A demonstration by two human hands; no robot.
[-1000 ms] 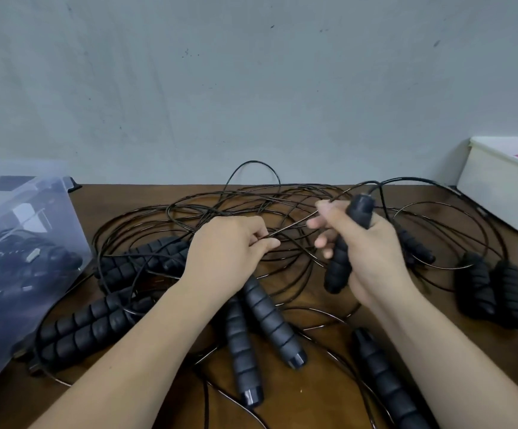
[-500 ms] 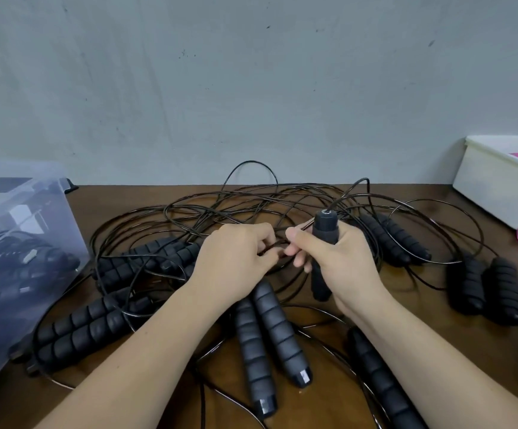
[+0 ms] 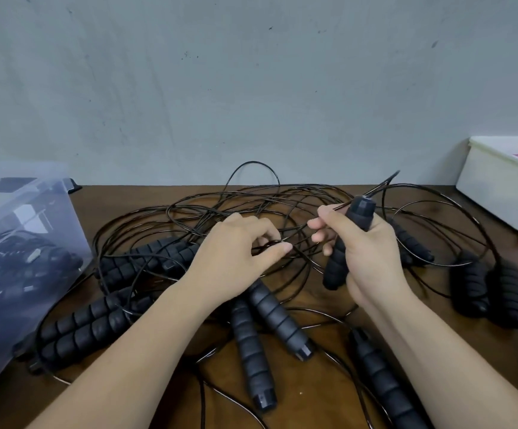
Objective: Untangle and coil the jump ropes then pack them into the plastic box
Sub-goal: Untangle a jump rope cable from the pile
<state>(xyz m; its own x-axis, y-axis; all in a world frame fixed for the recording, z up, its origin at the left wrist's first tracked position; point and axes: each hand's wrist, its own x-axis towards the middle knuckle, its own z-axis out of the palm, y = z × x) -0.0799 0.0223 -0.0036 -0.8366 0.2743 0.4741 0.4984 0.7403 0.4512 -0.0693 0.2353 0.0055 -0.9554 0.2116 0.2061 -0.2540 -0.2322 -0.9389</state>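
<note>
Looking down from the head view, I see my right hand [image 3: 372, 258] wrapped tight round one black handle [image 3: 349, 239], its top pointing up and away. Just left of that grip, my left hand [image 3: 236, 258] pinches a thin cord [image 3: 270, 243] from the tangled ropes [image 3: 251, 199] under both hands. I should pull slowly, follow this one cord from the handle, and lift it over the others. The plastic box [image 3: 19, 258] sits far left of my grip.

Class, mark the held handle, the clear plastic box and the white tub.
held handle [image 3: 335, 267]: head view, lower foam grip.
clear plastic box [image 3: 59, 218]: head view, side wall.
white tub [image 3: 493, 187]: head view, front wall.
</note>
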